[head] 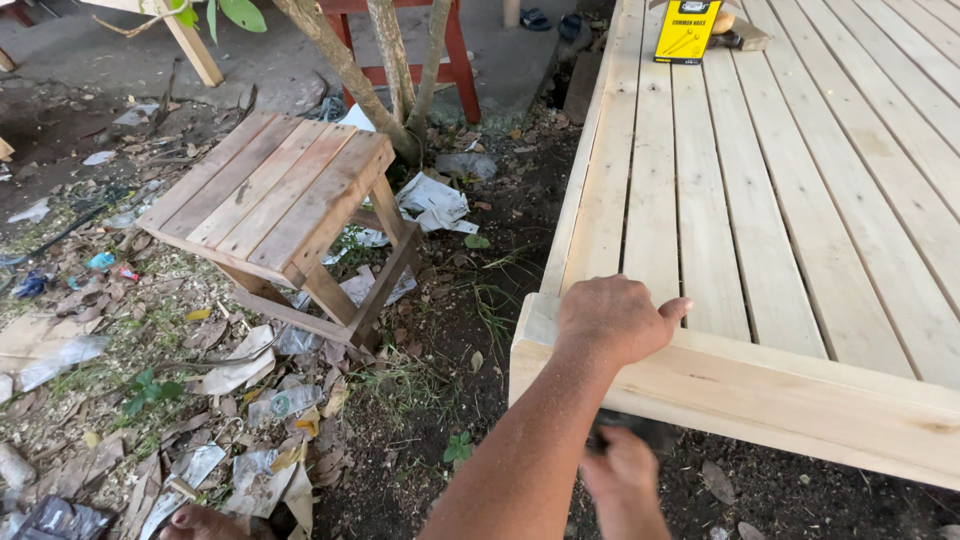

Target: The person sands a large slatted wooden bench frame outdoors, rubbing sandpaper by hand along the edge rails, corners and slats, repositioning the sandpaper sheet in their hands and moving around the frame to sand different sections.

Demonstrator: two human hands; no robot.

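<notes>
a: at the near corner of the pale slatted wooden platform [760, 200], the left hand [612, 318] rests on top, just where the end rail [780, 395] meets the slats. its fingers are curled loosely together, thumb stretched out to the right along the rail.

b: and the right hand [625, 480]?

a: lower down, below the rail's front face. its fingers are closed around a dark object [640, 432], blurred, so i cannot tell what kind it is. it sits just under the rail's bottom edge, close to the wood.

b: what would make this step go well, as you judge it?

a: i'd keep the left hand pressing flat on the corner to steady the frame, with the thumb clear of the edge the dark object works along. the right hand wants a firm grip and even contact, following the grain of the rail rather than crossing it.

b: anything nearby?

a: a yellow and black cardboard box [686, 30] stands at the far end of the platform, well apart from both hands. to the left, on the littered ground, a small weathered wooden stool [275, 195] stands near thin tree trunks [390, 70], with scraps of paper and dry leaves [250, 430] around it.
</notes>
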